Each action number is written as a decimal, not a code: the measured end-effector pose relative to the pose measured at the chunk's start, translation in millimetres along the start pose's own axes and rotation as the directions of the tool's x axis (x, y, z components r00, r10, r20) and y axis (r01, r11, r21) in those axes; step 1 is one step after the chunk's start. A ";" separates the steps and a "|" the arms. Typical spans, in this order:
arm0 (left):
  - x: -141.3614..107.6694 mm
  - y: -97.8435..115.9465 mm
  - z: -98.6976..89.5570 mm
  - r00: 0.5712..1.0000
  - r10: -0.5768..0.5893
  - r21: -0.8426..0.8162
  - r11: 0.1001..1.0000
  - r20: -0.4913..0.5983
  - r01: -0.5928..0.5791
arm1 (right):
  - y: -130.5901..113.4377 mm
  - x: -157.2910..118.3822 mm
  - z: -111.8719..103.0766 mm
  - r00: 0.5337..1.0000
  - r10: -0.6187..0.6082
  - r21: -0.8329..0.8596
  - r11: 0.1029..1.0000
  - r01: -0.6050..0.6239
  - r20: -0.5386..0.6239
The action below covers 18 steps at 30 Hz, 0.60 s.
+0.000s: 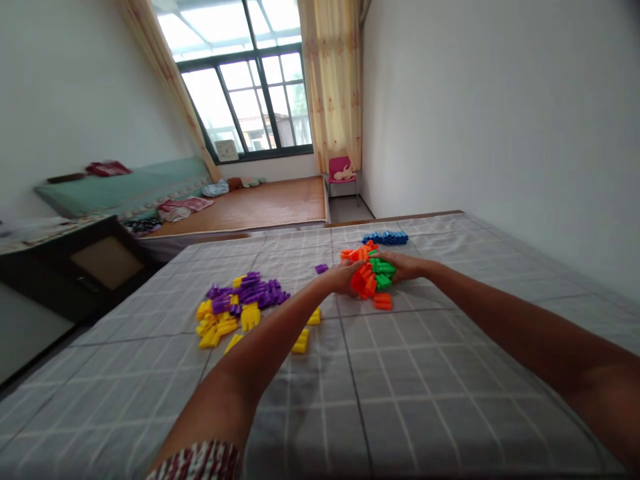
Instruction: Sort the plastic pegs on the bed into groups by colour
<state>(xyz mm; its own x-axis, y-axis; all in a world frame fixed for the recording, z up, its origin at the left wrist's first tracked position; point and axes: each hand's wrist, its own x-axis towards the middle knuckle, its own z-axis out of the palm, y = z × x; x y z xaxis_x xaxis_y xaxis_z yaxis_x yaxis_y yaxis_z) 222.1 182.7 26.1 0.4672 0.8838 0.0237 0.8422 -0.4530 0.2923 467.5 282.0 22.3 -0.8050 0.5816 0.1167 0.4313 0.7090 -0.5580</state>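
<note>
My left hand is closed against the left side of a heap of small orange plastic pieces. My right hand cups the other side, its fingers round the green plastic pieces and reaching over the top. Part of the fingers of both hands is hidden by the heap. A loose orange piece lies just in front of it. Behind the hands sits a row of blue pieces. Left of my left forearm are piled purple pieces and yellow pieces.
A grey checked cloth covers the surface under the pieces. One purple piece lies apart, and a few yellow ones lie beside my left forearm. A dark cabinet stands left; a bed and pink chair are beyond.
</note>
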 end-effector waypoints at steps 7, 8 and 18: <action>-95.4 -40.4 -14.4 0.989 -0.131 0.005 0.991 -0.073 0.131 | -72.6 75.7 63.8 0.998 -0.053 -0.024 0.998 0.054 0.016; -107.4 -46.5 -17.5 0.981 -0.170 0.002 0.985 -0.090 0.171 | -82.0 87.4 72.1 0.998 -0.066 -0.014 0.998 0.067 0.023; -214.3 -96.4 -57.5 0.798 -0.495 -0.136 0.867 -0.343 0.479 | -191.1 186.8 147.1 0.993 0.014 0.314 0.948 -0.050 0.116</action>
<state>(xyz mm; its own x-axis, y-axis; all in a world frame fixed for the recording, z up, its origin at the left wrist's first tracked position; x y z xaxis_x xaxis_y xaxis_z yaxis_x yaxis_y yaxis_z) 25.4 43.7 47.8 -0.1367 0.9697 0.2024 0.9174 0.0468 0.3952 174.8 196.4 29.9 -0.8409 0.5410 0.0125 0.3212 0.5176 -0.7931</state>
